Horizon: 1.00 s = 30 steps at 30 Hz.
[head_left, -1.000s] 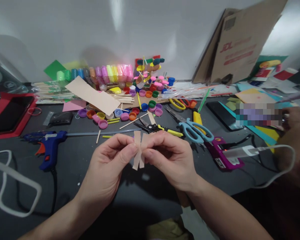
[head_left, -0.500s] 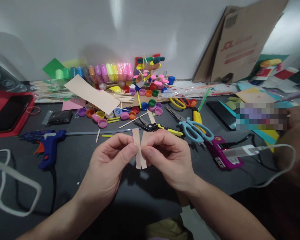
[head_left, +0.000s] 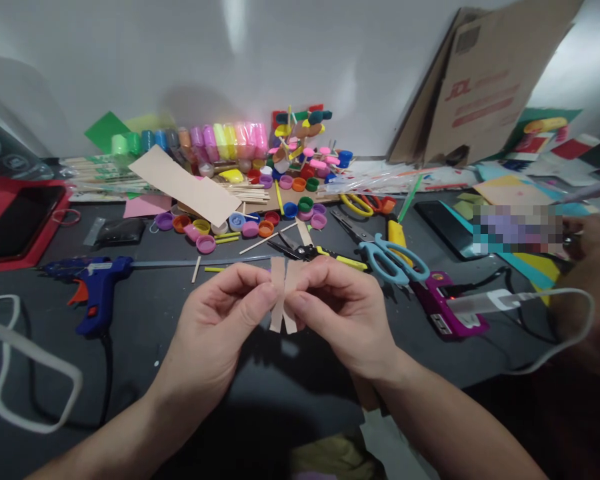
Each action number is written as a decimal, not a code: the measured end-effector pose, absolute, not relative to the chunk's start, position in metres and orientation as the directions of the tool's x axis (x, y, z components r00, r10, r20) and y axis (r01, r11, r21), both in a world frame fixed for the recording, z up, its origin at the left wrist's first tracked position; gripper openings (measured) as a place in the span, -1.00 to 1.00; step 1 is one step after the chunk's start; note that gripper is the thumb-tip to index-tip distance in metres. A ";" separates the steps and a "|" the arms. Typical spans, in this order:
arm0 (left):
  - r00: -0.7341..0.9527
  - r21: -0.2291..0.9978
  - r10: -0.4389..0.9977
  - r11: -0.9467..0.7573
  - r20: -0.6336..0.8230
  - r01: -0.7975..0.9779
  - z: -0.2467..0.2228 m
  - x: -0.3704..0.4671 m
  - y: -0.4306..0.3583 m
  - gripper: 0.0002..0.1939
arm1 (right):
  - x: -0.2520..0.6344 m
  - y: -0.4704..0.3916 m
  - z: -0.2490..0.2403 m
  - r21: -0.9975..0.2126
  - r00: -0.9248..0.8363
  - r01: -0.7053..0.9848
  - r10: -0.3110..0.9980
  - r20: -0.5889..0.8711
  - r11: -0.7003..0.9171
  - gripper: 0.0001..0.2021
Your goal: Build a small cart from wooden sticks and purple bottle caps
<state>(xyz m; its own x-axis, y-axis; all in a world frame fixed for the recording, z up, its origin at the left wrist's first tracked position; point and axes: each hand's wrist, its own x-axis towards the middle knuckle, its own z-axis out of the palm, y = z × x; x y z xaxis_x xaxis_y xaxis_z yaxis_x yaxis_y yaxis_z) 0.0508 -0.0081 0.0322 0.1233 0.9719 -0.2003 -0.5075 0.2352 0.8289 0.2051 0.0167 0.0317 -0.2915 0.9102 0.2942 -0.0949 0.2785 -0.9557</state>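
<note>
Between thumb and fingers, my left hand [head_left: 223,320] pinches a narrow tan cardboard strip [head_left: 277,270]. My right hand [head_left: 347,320] pinches a similar cardboard strip [head_left: 291,325] close beside it. The strips stand upright above the dark table and come together near the middle, with gaps at top and bottom. Whether they are joined there I cannot tell, since my thumbs cover part of them. Just behind my hands lie black-and-yellow pliers [head_left: 337,259]. Light-blue scissors [head_left: 393,260] rest to the right of them.
A blue glue gun [head_left: 97,287] lies at left. Bottle caps [head_left: 206,244], sticks and a larger tan cardboard piece [head_left: 183,183] are at the back. On the right are a purple power adapter [head_left: 450,313] with cables, a phone [head_left: 443,230] and another person's hand [head_left: 593,250].
Both strips have tilted slightly, and the gap between their lower ends looks a little different. My hands keep their pinch and have barely moved.
</note>
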 end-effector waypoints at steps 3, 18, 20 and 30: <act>0.151 0.832 0.973 0.229 -0.175 -0.505 0.033 0.050 -0.007 -0.87 | 0.205 0.017 0.032 -0.959 -0.289 -0.089 0.915 0.282 0.268 -0.86; 0.141 0.726 0.952 0.299 -0.271 -0.619 0.036 0.059 -0.006 -0.79 | 0.201 0.016 0.030 -0.954 -0.237 -0.096 0.924 0.299 0.284 -0.86; 0.128 0.734 0.956 0.286 -0.265 -0.616 0.036 0.059 -0.005 -0.79 | 0.201 0.016 0.030 -0.958 -0.246 -0.103 0.927 0.285 0.267 -0.87; 0.145 0.816 0.972 0.235 -0.186 -0.529 0.031 0.055 -0.003 -0.87 | 0.202 0.017 0.030 -0.975 -0.275 -0.139 0.939 0.206 0.173 -0.86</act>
<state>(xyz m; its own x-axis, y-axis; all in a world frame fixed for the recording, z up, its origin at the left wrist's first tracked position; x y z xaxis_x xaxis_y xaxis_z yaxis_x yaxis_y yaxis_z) 0.0553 -0.0029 0.0314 0.1452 0.9718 -0.1858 -0.5287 0.2350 0.8156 0.2023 0.0174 0.0305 -0.2746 0.9391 0.2064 -0.1395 0.1734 -0.9749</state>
